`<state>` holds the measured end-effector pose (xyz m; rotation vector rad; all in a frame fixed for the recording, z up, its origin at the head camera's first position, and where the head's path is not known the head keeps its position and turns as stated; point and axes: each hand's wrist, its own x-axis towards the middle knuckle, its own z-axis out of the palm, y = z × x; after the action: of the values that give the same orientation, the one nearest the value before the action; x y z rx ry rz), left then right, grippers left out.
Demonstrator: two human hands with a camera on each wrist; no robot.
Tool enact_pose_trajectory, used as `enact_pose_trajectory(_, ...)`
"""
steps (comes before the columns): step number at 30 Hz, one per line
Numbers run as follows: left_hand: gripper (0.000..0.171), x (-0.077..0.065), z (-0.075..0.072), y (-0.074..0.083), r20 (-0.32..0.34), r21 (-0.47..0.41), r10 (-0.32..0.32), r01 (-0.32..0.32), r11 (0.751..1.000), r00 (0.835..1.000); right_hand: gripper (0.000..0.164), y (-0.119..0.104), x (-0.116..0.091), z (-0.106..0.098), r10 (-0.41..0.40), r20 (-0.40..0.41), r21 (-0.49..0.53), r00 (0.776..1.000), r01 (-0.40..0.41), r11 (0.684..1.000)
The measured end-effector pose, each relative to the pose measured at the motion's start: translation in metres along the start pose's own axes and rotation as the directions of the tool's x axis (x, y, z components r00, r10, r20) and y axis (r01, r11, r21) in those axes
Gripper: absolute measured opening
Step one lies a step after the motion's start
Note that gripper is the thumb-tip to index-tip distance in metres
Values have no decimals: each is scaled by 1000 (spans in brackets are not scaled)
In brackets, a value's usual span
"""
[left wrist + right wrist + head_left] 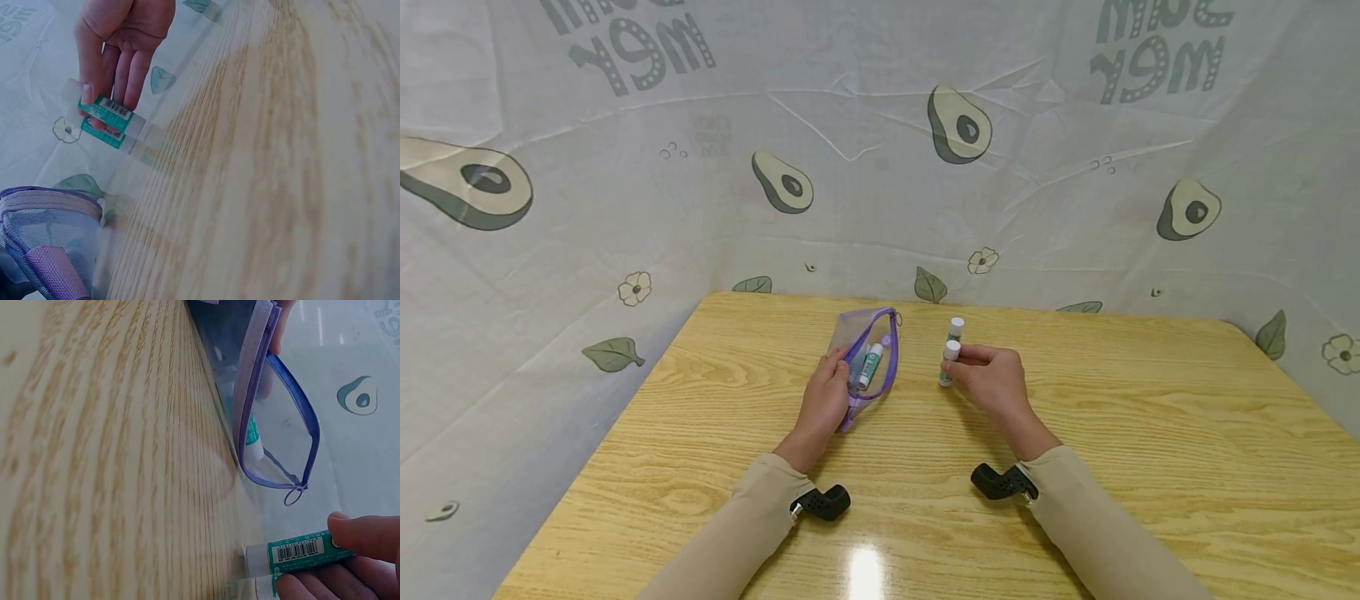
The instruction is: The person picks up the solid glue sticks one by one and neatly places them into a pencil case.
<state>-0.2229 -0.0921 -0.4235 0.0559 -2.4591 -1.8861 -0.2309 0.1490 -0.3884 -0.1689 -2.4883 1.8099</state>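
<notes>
My left hand (823, 404) grips the side of a see-through zip pouch (892, 367) with purple trim, its mouth spread wide. Inside lies a green-and-white glue stick (870, 367). To the right, my right hand (996, 385) pinches a glue stick (952, 350) between thumb and fingers, white cap up. Another glue stick (957, 323) is upright just behind it; whether the fingers touch that one I cannot tell. In the right wrist view, the pinched glue stick (300, 551) shows its barcode, and the pouch's zip edge (253, 381) gapes above it.
A wood-grain table (1150, 400) lies under both hands. Behind it and at the sides hangs a pale cloth (865, 208) printed with avocados, leaves and flowers. A black wrist mount (823, 502) sits on the left sleeve, with another mount (1000, 482) on the right.
</notes>
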Motion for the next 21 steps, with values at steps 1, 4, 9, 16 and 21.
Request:
enact_pose_trajectory(1,52,0,0,0,1,2,-4,4,1000,1000,42,0,0,0,1,1,5,1000,-1,1000)
enact_pose_trajectory(4,52,1,0,0,2,9,-9,9,1000,1000,43,-2,0,0,0,9,18,1000,0,1000)
enact_pose_trajectory(9,52,0,1,1,1,15,-10,10,1000,1000,42,-4,-1,0,-11,24,31,1000,10,999)
enact_pose_trajectory(16,52,-1,1,1,3,19,-13,13,1000,1000,43,-8,-2,3,-24,36,34,999,23,999)
enact_pose_trajectory(21,52,-1,1,1,5,17,-13,13,1000,1000,44,-11,-3,8,-39,39,44,998,38,998)
